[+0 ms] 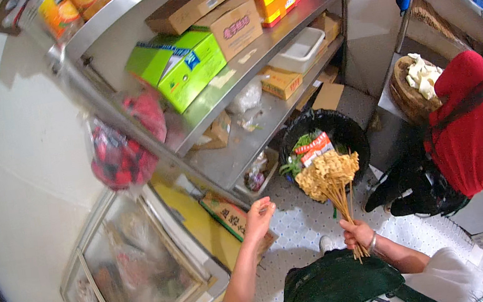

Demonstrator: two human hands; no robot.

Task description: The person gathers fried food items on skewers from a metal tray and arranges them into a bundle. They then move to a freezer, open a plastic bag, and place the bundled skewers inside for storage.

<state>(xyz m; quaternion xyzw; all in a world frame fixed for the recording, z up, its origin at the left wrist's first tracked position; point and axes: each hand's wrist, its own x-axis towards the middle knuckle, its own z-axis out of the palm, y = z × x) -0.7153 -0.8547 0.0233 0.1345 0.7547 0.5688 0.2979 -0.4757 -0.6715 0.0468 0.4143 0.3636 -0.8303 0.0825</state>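
Observation:
My right hand (357,233) grips a bundle of thin wooden skewers (342,203) by their lower ends. Bunched at the top of the skewers is a crinkled, golden-tan food (328,173). The bundle rises in front of a black-lined bin (352,133), which holds green leaves and an orange and white packet (315,149). My left hand (261,214) is raised to the left of the bundle, apart from it, with fingers partly curled and nothing seen in them.
A metal shelf unit (251,61) with cardboard boxes stands ahead. At the lower left is a glass-topped freezer (146,270) with bagged goods inside. A person in a red top (478,123) is close on the right, beside a round wooden chopping block (402,87) bearing white pieces.

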